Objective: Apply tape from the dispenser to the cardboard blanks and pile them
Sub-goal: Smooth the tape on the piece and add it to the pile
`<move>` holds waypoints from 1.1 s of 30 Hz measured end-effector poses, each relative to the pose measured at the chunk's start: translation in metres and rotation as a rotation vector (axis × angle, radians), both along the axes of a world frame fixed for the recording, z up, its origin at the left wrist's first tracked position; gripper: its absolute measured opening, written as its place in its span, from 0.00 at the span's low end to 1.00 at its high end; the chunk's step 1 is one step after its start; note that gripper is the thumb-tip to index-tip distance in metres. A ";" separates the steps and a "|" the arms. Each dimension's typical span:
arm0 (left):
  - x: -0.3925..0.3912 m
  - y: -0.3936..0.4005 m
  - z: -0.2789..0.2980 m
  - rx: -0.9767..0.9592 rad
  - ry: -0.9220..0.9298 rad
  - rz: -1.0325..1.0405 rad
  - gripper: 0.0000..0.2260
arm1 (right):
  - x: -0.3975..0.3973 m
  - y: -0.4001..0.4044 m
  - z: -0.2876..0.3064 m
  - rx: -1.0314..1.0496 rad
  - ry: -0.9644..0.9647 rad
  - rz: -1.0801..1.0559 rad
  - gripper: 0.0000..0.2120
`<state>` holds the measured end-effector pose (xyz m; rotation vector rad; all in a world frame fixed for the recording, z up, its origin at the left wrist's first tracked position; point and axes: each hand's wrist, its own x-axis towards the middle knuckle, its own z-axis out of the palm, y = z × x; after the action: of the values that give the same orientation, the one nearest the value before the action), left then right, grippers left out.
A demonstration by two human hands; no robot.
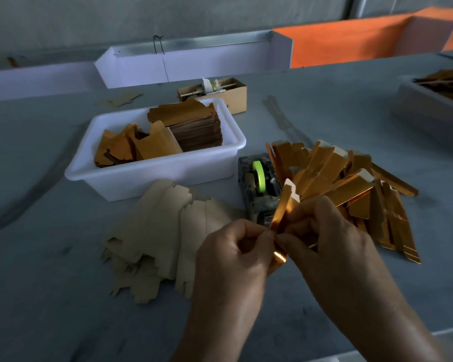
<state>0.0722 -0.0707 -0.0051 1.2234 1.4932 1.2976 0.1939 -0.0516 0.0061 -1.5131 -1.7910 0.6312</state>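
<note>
One gold blank in hand, many done, many left.

You pinch a folded gold blank (pixel 281 212) between both hands, the left hand (pixel 236 246) gripping its near end and the right hand (pixel 322 231) closed on it just beside, right in front of the tape dispenser (pixel 259 186); whether tape is already on it you cannot tell; to the right lies a loose pile of finished gold pieces (pixel 351 184), so I judge the job well under way; the plain blanks (pixel 162 231) fanned out on the left and the stacks in the white tub (pixel 152 176) look still to do; open table (pixel 63 296) lies near and left; the right pile crowds the dispenser, so drop pieces further right.
</note>
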 end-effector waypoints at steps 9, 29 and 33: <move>-0.001 -0.008 -0.002 0.116 0.035 0.075 0.05 | 0.000 -0.004 0.004 -0.035 -0.142 -0.114 0.27; -0.051 0.009 -0.019 -0.372 1.157 0.288 0.24 | 0.037 0.066 -0.003 0.099 0.117 -0.359 0.05; -0.055 0.016 -0.026 -0.421 1.030 0.271 0.27 | 0.042 0.078 -0.001 0.111 -0.031 -0.533 0.21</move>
<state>0.0173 -0.0548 -0.0310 1.5005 2.5548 0.3855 0.2360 0.0260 0.0047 -1.8251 -1.3286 0.2403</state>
